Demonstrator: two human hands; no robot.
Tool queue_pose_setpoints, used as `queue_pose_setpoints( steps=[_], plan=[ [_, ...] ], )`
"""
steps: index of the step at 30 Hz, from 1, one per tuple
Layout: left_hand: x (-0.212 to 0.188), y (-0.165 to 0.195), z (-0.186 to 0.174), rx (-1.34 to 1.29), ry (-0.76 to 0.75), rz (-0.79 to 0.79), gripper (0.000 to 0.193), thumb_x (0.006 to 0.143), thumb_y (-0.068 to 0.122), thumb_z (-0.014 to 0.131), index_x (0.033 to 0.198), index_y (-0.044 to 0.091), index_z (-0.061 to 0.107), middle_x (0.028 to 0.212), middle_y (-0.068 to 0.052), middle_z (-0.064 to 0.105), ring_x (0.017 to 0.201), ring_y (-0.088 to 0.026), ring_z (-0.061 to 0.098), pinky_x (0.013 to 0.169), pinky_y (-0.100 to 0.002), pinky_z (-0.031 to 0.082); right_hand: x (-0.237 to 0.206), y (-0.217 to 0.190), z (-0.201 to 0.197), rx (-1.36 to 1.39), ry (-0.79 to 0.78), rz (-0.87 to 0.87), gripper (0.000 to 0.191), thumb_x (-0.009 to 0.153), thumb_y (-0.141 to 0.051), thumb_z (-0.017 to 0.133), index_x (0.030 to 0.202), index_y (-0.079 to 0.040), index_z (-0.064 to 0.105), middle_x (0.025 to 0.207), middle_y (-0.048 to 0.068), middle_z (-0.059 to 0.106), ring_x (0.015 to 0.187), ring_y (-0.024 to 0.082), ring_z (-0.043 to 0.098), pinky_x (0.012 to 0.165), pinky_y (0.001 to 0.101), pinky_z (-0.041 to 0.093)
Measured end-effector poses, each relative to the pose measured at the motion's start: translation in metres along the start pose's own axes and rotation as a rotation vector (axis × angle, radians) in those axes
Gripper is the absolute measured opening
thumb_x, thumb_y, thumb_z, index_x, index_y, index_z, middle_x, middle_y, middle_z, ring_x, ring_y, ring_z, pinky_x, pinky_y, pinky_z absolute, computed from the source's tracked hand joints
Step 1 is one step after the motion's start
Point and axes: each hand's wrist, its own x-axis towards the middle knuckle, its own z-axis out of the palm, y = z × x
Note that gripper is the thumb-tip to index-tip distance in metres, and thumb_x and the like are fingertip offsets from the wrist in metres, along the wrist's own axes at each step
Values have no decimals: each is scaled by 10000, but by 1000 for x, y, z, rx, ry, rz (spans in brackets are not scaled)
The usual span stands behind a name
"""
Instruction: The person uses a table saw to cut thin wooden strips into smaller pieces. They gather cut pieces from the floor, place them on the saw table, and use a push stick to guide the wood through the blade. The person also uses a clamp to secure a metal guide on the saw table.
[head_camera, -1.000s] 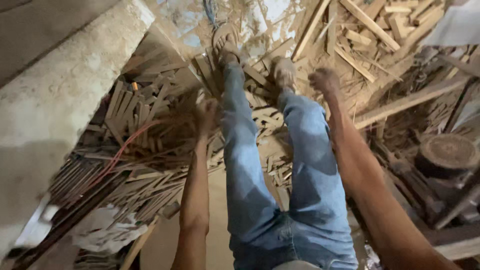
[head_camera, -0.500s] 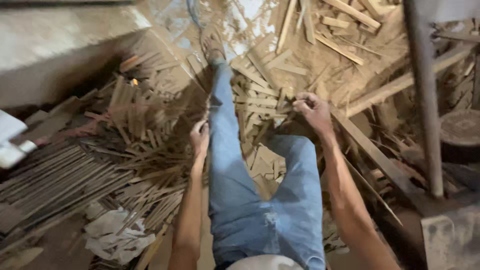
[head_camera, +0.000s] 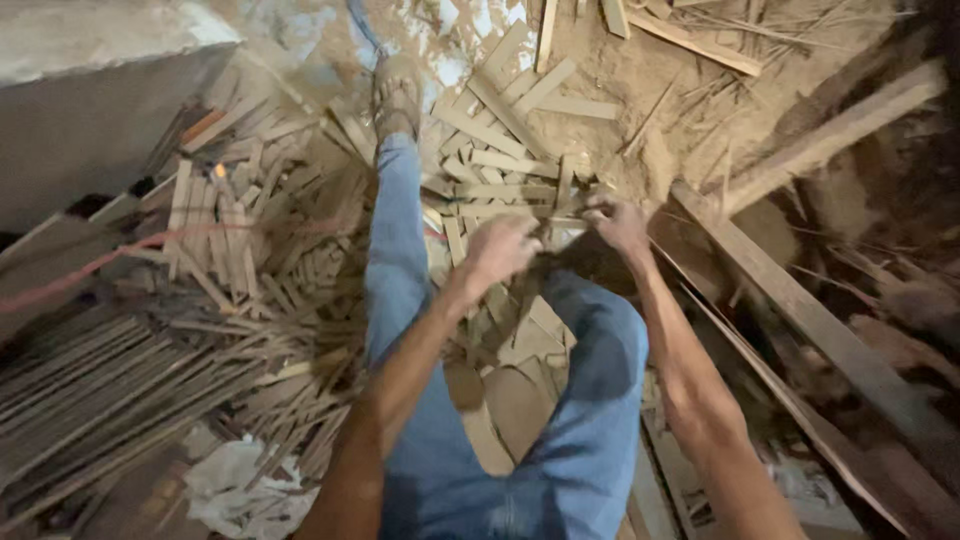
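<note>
Left hand (head_camera: 500, 248) and right hand (head_camera: 617, 222) closed on short flat pale wooden slats (head_camera: 560, 215), gathered above bent knee, over sandy floor (head_camera: 650, 90). Likely light, stiff, splintery; best gripped mid-length, bundle squared.

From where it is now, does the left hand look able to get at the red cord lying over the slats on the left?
Probably yes. The left hand is busy at the wood pieces between the legs, but only the outstretched left leg lies between it and the red cord.

Rough, matt wooden slats (head_camera: 500, 160); blue denim cloth trousers (head_camera: 400, 250); dusty sawdust floor (head_camera: 640, 90); crumpled white paper (head_camera: 240, 480).
</note>
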Motion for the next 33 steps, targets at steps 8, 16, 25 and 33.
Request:
queue_pose_setpoints(
  steps=[8, 16, 25, 33],
  plan=[
    [-14, -13, -3, 586, -254, 38, 434, 853, 183, 629, 1257, 30, 587, 1089, -148, 682, 1091, -322, 617, 1002, -576, 446, 198, 10, 136, -605, 117, -457, 393, 879, -307, 758, 1202, -87, 715, 1067, 191, 722, 959, 414, 670, 803, 526, 534],
    [-46, -44, -17, 713, -565, -122, 492, 914, 192, 598, 1360, 31, 469, 1124, -171, 603, 1140, -345, 542, 1021, -550, 378, 276, 79, 224, -852, 212, -598, 184, 1046, -251, 618, 1142, -128, 716, 1063, 142, 704, 941, 357, 670, 769, 479, 569],
    [-39, -47, -71, 467, -553, -28, 643, 747, 139, 614, 1351, -26, 469, 1173, -229, 578, 1165, -410, 514, 1011, -554, 377, 297, 102, 240, -288, 72, -151, 411, 856, -418, 777, 1067, -71, 713, 959, 157, 744, 868, 357, 723, 776, 455, 569],
    [-29, -58, -84, 451, -594, -97, 531, 891, 106, 566, 1388, -59, 476, 1183, -230, 591, 1206, -385, 527, 1037, -555, 379, 347, 84, 282, -267, 523, 86, 697, 789, -458, 851, 1178, 39, 557, 848, 176, 737, 790, 333, 708, 730, 459, 563]
  ],
)
